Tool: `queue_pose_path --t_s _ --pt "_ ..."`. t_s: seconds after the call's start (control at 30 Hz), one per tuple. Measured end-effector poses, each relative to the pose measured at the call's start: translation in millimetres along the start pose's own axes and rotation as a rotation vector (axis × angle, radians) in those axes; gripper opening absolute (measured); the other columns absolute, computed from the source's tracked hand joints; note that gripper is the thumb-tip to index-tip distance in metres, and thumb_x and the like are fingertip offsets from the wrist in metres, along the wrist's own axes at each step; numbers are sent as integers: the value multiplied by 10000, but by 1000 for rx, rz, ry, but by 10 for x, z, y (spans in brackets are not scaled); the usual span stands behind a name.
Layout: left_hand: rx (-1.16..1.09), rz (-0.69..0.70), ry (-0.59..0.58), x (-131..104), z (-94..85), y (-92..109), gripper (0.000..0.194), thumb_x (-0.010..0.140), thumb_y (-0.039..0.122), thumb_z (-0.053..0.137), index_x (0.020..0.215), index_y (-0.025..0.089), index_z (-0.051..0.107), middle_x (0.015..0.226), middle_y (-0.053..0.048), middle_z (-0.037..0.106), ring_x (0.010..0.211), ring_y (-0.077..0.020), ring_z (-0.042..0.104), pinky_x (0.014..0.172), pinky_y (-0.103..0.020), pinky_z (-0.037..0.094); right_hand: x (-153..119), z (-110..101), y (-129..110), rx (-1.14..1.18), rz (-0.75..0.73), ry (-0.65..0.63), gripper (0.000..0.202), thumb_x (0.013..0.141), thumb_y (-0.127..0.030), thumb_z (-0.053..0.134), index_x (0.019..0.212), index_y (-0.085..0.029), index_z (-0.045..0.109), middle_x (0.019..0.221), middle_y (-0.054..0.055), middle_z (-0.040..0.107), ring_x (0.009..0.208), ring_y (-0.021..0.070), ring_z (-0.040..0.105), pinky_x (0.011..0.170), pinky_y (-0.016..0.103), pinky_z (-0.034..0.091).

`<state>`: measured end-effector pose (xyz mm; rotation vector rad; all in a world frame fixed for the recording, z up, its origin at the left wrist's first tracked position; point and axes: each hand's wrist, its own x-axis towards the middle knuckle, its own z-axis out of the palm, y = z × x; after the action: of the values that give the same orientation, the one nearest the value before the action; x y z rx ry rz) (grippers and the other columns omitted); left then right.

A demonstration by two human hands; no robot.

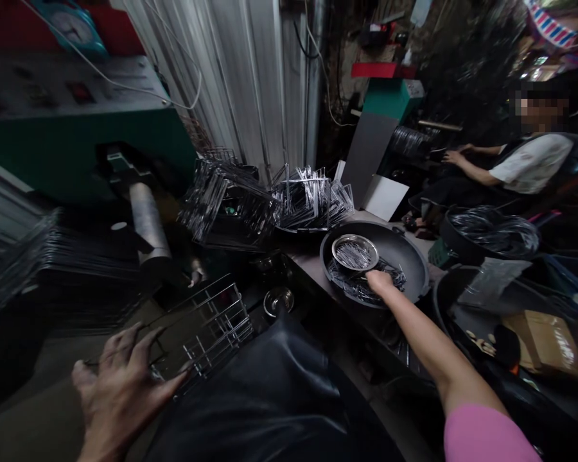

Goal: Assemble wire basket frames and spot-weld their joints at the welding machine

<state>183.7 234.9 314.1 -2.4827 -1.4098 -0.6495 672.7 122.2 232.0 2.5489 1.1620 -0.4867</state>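
Note:
My left hand [125, 375] is at the lower left with its fingers spread. It lies against the near end of a wire rack [221, 317]; whether it touches the wires is hard to tell in the dim light. My right arm reaches out to a small round metal bowl [374, 249] of short wire rods [354, 255]. The fingers of my right hand [380, 282] are closed at the bowl's near rim. That bowl is over a wide dark pan [414, 263], where more short metal pieces [361, 289] lie loose.
A green machine [77, 154] with a metal cylinder [147, 218] stands at left. Bent wire frames [231, 199] are piled behind, beside another heap [313, 192]. A small shiny dish [278, 301] sits near my apron. At right are a cardboard box [542, 340] and a seated co-worker [530, 160].

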Motion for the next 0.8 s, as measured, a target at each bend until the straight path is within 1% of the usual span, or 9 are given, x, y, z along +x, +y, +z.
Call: queue_pose_path --t_s 0.17,0.33,0.4,0.43,0.5,0.57,0.6,0.7,0.8 --pt "30 29 -28 16 15 -23 494 729 494 440 1143 223 443 1236 -163 487 1174 -350 417 925 -605 287 5 22 -140 33 37 -3 215 872 -266 538 1009 -116 611 1063 97 617 967 204 584 813 372 468" --pt "73 24 -67 65 35 -27 536 693 456 524 1119 134 484 1249 -224 469 1189 -372 386 944 -601 243 -150 -171 -169 18 62 83 257 828 -47 413 955 -23 636 998 231 625 936 309 602 732 395 481" --pt "56 -4 -85 92 53 -5 587 649 452 566 1137 137 479 1264 -213 464 1195 -368 381 963 -603 216 -282 -249 -319 52 -63 187 280 825 -68 421 1037 -56 603 1023 205 622 948 298 596 764 405 473" --pt "45 -22 -96 109 63 7 611 627 449 584 1145 143 476 1271 -205 465 1198 -364 379 972 -602 205 -363 -281 -454 126 -202 279 283 831 -101 434 1068 -97 588 1044 169 622 963 271 589 796 390 466" --pt "20 -61 -124 153 81 31 647 600 448 607 1157 148 473 1284 -194 460 1214 -361 366 988 -602 190 -561 -326 -848 435 -624 490 238 846 -172 446 1028 -170 599 1013 95 635 947 214 589 826 339 459" --pt "-2 -89 -148 201 92 50 665 584 449 623 1159 147 479 1302 -189 446 1228 -364 348 998 -607 178 -799 -350 -1361 741 -989 582 211 872 -237 435 976 -208 617 950 55 639 899 180 598 803 295 472" --pt "-13 -97 -157 220 94 59 673 574 445 633 1157 147 483 1310 -187 440 1231 -366 342 1002 -611 169 -921 -357 -1634 841 -1096 604 214 879 -257 437 982 -216 620 937 48 635 880 170 601 788 279 478" --pt "-47 -97 -166 250 92 82 686 546 421 659 1155 155 489 1325 -175 430 1234 -371 334 1011 -624 142 -1208 -372 -2362 907 -1219 640 248 888 -245 434 1062 -202 605 983 62 622 894 156 598 796 252 477" --pt "-76 -86 -152 241 101 73 690 539 414 666 1154 159 486 1319 -167 438 1234 -372 332 1009 -640 130 -1309 -403 -2761 593 -1264 616 302 865 -140 426 1116 -184 588 1059 81 609 910 152 599 772 222 476"
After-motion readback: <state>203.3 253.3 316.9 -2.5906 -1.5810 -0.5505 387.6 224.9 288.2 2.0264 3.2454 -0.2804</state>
